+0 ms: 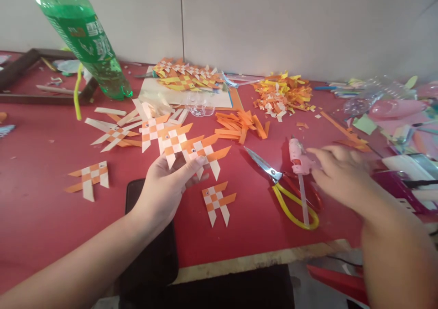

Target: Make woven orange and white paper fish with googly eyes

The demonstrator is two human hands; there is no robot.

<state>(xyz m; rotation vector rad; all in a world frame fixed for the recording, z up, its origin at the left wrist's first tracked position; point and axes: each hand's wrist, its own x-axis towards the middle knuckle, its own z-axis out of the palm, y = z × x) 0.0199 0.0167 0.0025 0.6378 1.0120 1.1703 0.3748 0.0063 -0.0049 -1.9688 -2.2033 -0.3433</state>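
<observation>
My left hand is closed on woven orange-and-white paper fish, holding two of them just above the red table. My right hand is blurred by motion, its fingers stretched toward the pink glue gun, which lies across yellow-handled scissors. I cannot tell whether the fingers touch the gun. One finished paper fish lies below my left hand, and another paper fish lies at the left.
A green plastic bottle leans at the back left by a wooden frame. Orange strips, a scrap heap and stacked woven fish lie behind. A black phone sits at the front edge; clutter fills the right.
</observation>
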